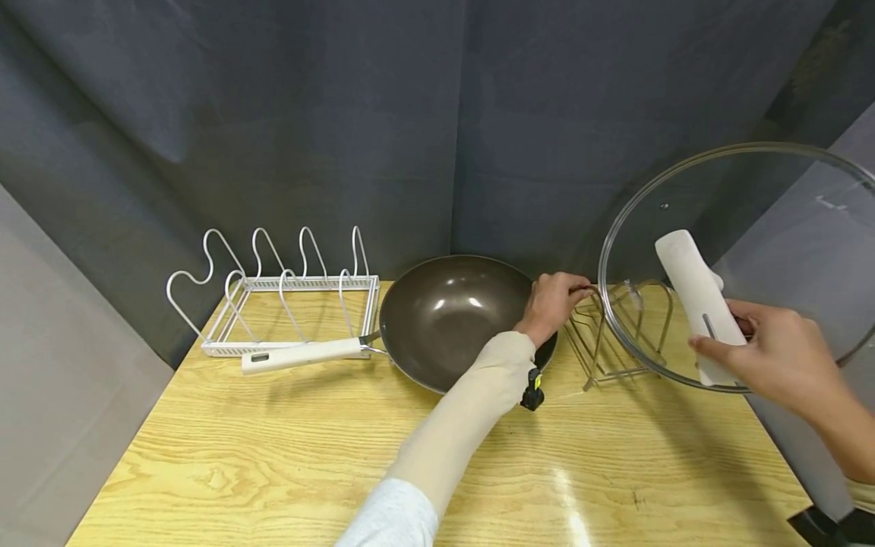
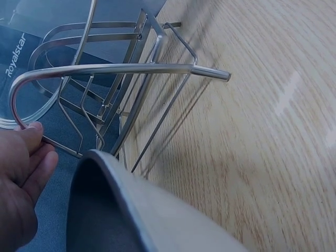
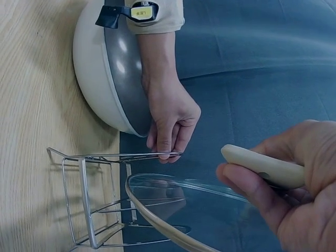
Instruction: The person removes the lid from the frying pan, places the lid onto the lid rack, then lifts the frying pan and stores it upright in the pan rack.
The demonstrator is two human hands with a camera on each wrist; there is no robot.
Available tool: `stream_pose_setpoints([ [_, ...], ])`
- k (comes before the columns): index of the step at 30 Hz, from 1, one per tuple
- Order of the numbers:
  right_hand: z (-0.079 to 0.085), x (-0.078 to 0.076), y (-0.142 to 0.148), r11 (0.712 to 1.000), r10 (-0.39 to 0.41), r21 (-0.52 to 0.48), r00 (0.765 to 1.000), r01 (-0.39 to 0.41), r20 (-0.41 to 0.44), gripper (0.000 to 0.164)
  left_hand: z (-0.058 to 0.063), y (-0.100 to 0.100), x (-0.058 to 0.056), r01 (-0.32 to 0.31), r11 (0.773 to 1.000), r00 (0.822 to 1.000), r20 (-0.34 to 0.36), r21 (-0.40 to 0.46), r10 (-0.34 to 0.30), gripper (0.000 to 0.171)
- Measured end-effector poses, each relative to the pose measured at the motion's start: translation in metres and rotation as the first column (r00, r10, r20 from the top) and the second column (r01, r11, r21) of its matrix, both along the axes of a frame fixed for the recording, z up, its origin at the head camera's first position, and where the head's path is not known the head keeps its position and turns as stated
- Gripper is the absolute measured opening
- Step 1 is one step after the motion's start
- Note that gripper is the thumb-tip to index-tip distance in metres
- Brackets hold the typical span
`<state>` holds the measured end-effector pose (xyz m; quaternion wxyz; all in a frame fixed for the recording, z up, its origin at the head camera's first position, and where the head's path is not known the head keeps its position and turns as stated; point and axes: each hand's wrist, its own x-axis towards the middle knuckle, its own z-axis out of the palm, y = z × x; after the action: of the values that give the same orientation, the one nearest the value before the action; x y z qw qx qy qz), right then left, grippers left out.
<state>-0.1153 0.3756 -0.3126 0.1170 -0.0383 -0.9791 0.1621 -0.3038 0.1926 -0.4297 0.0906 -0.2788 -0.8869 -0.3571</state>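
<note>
A person's left arm point(image 1: 458, 433) stretches forward, the left hand point(image 1: 550, 304) pinching with its fingers point(image 2: 42, 173). Farther right, the right hand point(image 1: 786, 349) grips, thumb point(image 1: 714, 349) toward the camera.

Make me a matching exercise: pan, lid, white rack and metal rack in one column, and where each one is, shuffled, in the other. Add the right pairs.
Things:
1. Pan
2. Lid
3. White rack
4. Metal rack

Places:
A. Pinched by the left hand
B. Between the two racks
C. Held by the right hand
D. Behind the pan's handle

Pairs: 1-B, 2-C, 3-D, 4-A
</note>
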Motion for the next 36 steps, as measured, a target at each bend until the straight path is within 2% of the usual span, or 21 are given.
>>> stream_pose_setpoints([
  [11,-0.007,-0.009,-0.002,0.999,0.036,0.007,0.999,-0.036,0.004,0.059,0.000,-0.002,-0.003,0.001,1.000,1.000,-0.001,-0.004,-0.001,0.022],
  [18,-0.013,-0.012,-0.003,0.998,0.065,0.005,0.998,-0.065,0.006,0.058,-0.003,-0.001,-0.004,0.007,1.000,1.000,-0.025,-0.005,-0.007,0.018],
  [36,-0.021,-0.018,-0.008,0.997,0.078,-0.015,0.996,-0.077,0.040,0.065,-0.004,-0.001,-0.001,-0.023,1.000,1.000,0.012,0.000,0.023,0.018],
])
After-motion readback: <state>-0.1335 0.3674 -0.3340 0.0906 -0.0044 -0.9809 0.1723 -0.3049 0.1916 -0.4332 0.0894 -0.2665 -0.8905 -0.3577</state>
